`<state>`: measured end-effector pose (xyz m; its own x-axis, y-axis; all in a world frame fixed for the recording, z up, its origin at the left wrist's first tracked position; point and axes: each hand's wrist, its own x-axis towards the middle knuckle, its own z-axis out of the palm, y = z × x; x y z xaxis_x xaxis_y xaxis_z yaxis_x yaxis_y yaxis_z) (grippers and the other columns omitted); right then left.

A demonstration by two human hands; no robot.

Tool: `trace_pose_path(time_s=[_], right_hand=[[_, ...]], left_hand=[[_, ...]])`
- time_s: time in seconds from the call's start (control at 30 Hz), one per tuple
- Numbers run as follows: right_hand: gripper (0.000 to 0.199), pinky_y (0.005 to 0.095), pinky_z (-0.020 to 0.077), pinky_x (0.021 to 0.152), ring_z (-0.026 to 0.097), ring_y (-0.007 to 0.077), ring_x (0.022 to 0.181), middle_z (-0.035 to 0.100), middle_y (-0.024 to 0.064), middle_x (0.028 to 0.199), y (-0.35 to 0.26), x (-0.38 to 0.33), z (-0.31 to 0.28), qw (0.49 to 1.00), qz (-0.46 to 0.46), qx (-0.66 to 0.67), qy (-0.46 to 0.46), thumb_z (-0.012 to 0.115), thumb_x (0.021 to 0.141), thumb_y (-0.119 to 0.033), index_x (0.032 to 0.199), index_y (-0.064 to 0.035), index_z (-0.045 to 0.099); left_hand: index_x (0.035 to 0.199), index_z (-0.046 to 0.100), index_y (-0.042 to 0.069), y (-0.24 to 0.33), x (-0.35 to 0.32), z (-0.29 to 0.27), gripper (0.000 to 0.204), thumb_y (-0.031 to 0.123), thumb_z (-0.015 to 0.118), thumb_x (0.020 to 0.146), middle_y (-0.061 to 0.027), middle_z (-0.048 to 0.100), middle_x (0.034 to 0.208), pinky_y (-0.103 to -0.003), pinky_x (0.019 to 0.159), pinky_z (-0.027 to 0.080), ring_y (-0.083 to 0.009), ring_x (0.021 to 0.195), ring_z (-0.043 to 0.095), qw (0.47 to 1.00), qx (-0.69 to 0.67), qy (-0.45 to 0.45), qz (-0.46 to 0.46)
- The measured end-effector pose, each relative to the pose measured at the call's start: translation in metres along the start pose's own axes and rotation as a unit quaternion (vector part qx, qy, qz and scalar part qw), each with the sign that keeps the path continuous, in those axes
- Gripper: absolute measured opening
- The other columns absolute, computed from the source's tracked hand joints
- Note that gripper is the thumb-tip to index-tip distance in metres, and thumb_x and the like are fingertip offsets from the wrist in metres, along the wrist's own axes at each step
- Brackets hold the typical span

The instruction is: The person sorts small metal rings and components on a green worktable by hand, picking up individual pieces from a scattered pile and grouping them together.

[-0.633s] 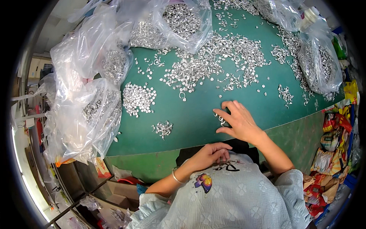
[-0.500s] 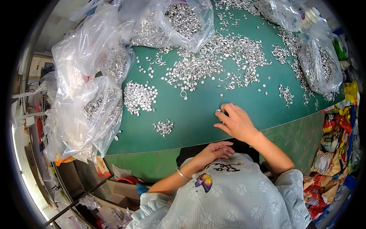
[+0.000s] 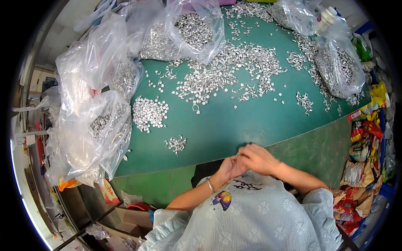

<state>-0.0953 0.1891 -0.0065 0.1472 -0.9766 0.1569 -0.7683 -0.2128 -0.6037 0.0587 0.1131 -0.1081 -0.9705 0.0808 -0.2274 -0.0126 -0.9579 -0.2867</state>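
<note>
Left hand [image 3: 231,169] and right hand [image 3: 258,160] seen together at table [image 3: 213,134] edge, grips narrow; contents hidden, cannot be told.
Shiny silver pieces [image 3: 205,83], apparently curved, are heaped mid-table; rounded pieces [image 3: 149,113] are piled left, beside clear bags [image 3: 79,142].

Worn on the head, left of two fisheyes, the camera looks down and forward from just above the shirt [image 3: 251,213], which fills the lower middle, past the left grip [image 3: 231,168] and right grip [image 3: 258,159], across the surface [image 3: 213,131], straight edges bending toward the rim.
</note>
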Motion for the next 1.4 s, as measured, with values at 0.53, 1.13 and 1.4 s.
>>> trace_pose_path(time_s=[0.53, 1.13, 1.4], right_hand=[[0.019, 0.037, 0.0446, 0.084, 0.055, 0.0302, 0.095, 0.057, 0.015, 0.101, 0.057, -0.021, -0.056, 0.823, 0.28, 0.017, 0.493, 0.061, 0.082, 0.001, 0.101, -0.0001, 0.063], [0.019, 0.0403, 0.0448, 0.085, 0.055, 0.0349, 0.097, 0.059, 0.0162, 0.1, 0.082, -0.014, -0.075, 0.873, 0.226, -0.037, 0.431, 0.059, 0.081, 0.005, 0.1, 0.0027, 0.063], [0.045, 0.0535, 0.0294, 0.107, 0.034, 0.0413, 0.133, 0.04, 0.0237, 0.141, 0.16, 0.091, -0.087, 0.894, 0.325, -0.177, 0.251, 0.058, 0.091, -0.021, 0.13, 0.0001, 0.05]], left_hand=[[0.1, 0.062, -0.003, 0.039, 0.224, 0.212, 0.029, 0.021, 0.047, 0.099, -0.005, 0.06, 0.083, -0.028, 0.063, 0.046, -0.0132, 0.079, 0.058, 0.886, 0.424, 0.136, 0.13], [0.131, 0.048, 0.005, 0.089, 0.233, 0.183, 0.041, 0.016, 0.054, 0.092, -0.0157, 0.045, 0.137, -0.059, 0.108, 0.028, -0.0367, 0.131, 0.038, 0.042, 0.94, 0.072, 0.33], [0.129, 0.05, 0.004, 0.122, 0.156, 0.166, 0.042, 0.011, 0.056, 0.088, -0.0132, 0.042, 0.143, -0.057, 0.11, 0.026, -0.0325, 0.136, 0.034, -0.065, 0.957, 0.11, 0.261]])
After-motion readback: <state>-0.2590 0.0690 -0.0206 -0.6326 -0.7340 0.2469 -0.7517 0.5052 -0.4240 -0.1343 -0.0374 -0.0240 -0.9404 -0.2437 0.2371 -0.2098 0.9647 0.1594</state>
